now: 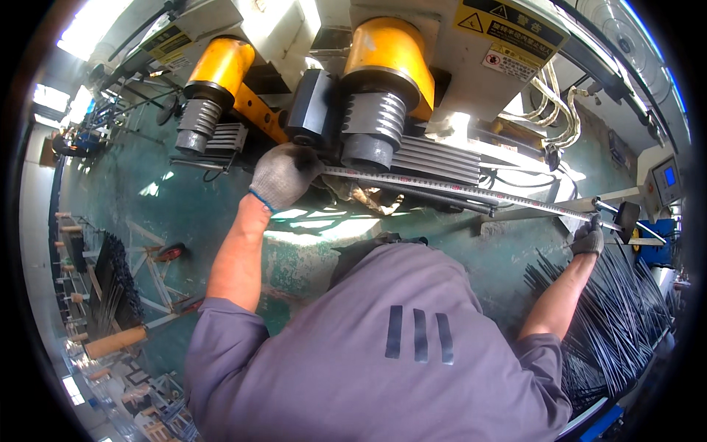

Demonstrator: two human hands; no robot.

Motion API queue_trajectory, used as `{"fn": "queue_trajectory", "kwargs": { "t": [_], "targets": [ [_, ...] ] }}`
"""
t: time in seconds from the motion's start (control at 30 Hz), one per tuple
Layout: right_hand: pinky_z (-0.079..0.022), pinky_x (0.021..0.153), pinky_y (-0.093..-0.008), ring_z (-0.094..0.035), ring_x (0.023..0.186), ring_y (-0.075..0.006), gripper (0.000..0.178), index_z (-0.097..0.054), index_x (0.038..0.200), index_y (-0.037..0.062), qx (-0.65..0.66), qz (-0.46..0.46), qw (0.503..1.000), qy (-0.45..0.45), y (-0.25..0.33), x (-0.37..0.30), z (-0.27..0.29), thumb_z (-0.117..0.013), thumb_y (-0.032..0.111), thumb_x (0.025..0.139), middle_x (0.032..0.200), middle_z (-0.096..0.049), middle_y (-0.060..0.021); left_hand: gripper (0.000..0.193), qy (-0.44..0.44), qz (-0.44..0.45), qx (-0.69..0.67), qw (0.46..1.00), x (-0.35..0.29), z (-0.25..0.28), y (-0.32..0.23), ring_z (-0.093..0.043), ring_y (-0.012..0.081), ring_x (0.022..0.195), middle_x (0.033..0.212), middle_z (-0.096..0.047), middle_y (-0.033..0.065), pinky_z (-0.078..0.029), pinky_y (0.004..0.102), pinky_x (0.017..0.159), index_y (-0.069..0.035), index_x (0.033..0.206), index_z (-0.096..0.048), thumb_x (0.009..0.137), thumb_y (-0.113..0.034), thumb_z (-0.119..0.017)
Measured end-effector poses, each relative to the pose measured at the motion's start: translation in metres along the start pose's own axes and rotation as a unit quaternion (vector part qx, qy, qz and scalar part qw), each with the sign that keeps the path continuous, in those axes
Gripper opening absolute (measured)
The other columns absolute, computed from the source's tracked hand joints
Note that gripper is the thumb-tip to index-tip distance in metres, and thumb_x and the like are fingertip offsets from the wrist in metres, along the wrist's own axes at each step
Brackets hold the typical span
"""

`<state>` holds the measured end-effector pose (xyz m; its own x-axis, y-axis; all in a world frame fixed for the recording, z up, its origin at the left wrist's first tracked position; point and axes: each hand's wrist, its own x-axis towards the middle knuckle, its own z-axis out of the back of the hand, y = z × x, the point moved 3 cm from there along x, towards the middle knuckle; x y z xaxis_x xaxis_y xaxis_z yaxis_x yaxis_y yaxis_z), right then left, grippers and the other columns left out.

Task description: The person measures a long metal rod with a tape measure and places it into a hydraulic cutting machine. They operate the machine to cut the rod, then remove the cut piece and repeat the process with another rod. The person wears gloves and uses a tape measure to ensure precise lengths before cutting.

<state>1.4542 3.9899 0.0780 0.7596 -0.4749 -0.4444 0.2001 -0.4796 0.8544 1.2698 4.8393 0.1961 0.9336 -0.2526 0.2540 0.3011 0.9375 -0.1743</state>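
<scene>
A long tape measure (442, 186) is stretched along the front of a machine between my two hands. My left hand (286, 175), in a grey knit glove with a blue cuff edge, is closed at the tape's left end, beside the dark block (312, 107) and the lower ribbed metal cylinder (368, 151). The tape's case, if it is in that hand, is hidden. My right hand (588, 239), also gloved, is closed on the tape's far right end, near a black plate (627, 219) on a thin metal rod.
Two yellow cylindrical machine heads (389, 55) (221, 65) stand ahead. A dark bar (442, 200) runs just under the tape. Many thin dark rods (611, 324) lie piled at the lower right. A small screen panel (666, 180) stands far right, and racks (110, 295) stand left.
</scene>
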Motion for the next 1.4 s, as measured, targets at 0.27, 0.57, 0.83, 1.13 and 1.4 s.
{"fn": "queue_trajectory", "kwargs": {
  "t": [0.27,0.57,0.83,1.13,1.4],
  "targets": [
    [-0.023,0.042,-0.0298,-0.033,0.044,-0.0099,0.053,-0.051,0.072,0.0237,-0.019,0.001,1.0,-0.007,0.0,0.005,0.0,-0.073,0.054,0.109,0.056,-0.037,0.0084,0.012,0.012,0.007,0.033,0.999,-0.001,0.003,-0.006,-0.074,0.0365,0.091,0.094,-0.078,0.0137,-0.06,0.048,0.086,-0.006,0.092,-0.08,0.091,-0.016,-0.074],
    [-0.025,0.041,-0.0269,-0.033,0.048,-0.0081,0.042,-0.056,0.085,0.0203,-0.012,-0.003,1.0,-0.003,0.001,0.006,0.004,-0.074,0.049,0.109,0.065,-0.041,0.0078,0.011,-0.014,0.057,-0.023,0.998,0.003,0.01,-0.014,-0.074,0.0365,0.092,0.094,-0.078,0.0136,-0.06,0.0479,0.086,-0.006,0.091,-0.08,0.091,-0.016,-0.075],
    [-0.025,0.042,-0.0283,-0.035,0.045,-0.0103,0.052,-0.053,0.073,0.022,-0.019,-0.005,0.999,-0.025,0.002,0.001,-0.004,-0.073,0.054,0.109,0.055,-0.037,0.0071,0.011,0.006,0.026,0.037,0.999,-0.002,-0.003,-0.005,-0.074,0.0347,0.094,0.093,-0.077,0.0111,-0.06,0.0468,0.087,-0.008,0.092,-0.08,0.09,-0.017,-0.073],
    [-0.024,0.043,-0.0302,-0.034,0.044,-0.0112,0.054,-0.052,0.071,0.0228,-0.021,-0.009,0.999,-0.022,0.002,0.01,0.001,-0.073,0.055,0.108,0.055,-0.038,0.0071,0.012,0.009,0.026,0.041,0.999,0.0,0.002,-0.009,-0.074,0.0359,0.094,0.095,-0.077,0.0126,-0.06,0.0476,0.087,-0.008,0.092,-0.08,0.091,-0.018,-0.073],
    [-0.024,0.043,-0.0287,-0.033,0.045,-0.0088,0.037,-0.061,0.09,0.0207,0.018,0.046,0.998,0.036,0.004,-0.027,0.009,-0.07,0.049,0.112,0.061,-0.042,0.0087,0.011,-0.075,0.12,-0.08,0.987,0.002,0.02,-0.042,-0.073,0.039,0.087,0.091,-0.076,0.0167,-0.06,0.0482,0.081,-0.003,0.087,-0.078,0.089,-0.013,-0.083]
  ]
}}
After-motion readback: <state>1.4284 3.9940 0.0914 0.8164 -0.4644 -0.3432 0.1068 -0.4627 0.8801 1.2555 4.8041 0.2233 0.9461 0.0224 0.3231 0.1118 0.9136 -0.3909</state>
